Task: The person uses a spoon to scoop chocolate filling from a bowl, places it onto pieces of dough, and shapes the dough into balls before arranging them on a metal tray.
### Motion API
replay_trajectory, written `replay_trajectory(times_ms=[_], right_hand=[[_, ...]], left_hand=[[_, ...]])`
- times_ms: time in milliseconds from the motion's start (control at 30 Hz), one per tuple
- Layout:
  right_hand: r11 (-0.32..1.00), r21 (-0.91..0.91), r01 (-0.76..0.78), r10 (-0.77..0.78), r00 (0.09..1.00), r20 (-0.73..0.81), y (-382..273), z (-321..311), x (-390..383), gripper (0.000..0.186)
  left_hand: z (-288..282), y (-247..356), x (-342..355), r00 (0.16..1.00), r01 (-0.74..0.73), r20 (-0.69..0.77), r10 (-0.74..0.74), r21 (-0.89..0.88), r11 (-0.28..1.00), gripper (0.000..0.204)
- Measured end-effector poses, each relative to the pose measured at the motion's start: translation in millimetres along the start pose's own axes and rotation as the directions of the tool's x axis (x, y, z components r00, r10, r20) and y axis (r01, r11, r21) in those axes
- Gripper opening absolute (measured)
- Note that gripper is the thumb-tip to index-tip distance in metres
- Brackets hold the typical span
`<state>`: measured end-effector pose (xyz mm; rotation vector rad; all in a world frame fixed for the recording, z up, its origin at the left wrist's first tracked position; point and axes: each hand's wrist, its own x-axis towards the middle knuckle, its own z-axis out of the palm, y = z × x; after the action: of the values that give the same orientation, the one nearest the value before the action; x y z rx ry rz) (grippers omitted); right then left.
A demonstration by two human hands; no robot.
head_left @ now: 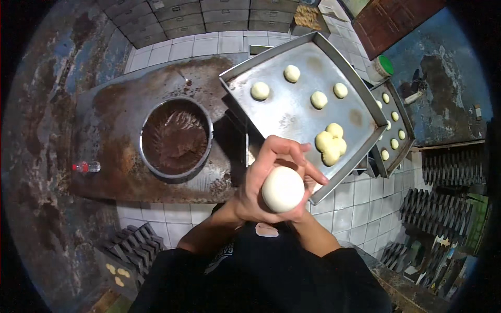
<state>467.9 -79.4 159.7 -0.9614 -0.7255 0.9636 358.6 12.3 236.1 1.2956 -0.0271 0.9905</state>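
A smooth, pale dough ball sits between my two hands, close in front of my chest. My left hand is cupped round its left side, its fingers curled over beyond the far side. On the near right, my right hand closes against the ball; most of its fingers are hidden behind the ball and the other hand. Just beyond the hands lies a large metal tray with several dough balls, some loose like this one and a touching cluster at its near right.
A metal bowl of dark brown filling stands on the worn table at left, near a small bottle with a red cap. Another tray of dough balls and a green-lidded tub are at right. Stacked metal tins stand farther right.
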Motion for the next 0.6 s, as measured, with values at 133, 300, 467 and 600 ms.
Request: replay_trajectory(times_ms=[133,300,467,600], right_hand=[[0.851,-0.52,0.072,0.342,0.677,0.652,-88.5,-25.3,60.7,0.023],[0.762,-0.647,0.038,0.209,0.93,0.301,-112.4,-31.4,91.3,0.041],[0.557,-0.805,0.203,0.295,0.858,0.42,-86.1,-61.6,134.8,0.044],[0.617,-0.76,0.204,0.268,0.853,0.447,-47.5,-108.1,171.1,0.04]], left_hand=[[-22.2,-23.1,-14.2,0.969,0.132,-0.23,-0.094,0.154,0.979,0.063],[-31.3,-89.5,11.3,0.959,0.248,-0.256,-0.12,0.559,0.791,0.065],[-27.8,-141.0,11.7,0.929,0.349,-0.327,-0.176,0.608,0.713,0.068],[-28.4,-126.5,17.7,0.967,0.246,-0.255,-0.022,0.898,0.364,0.084]])
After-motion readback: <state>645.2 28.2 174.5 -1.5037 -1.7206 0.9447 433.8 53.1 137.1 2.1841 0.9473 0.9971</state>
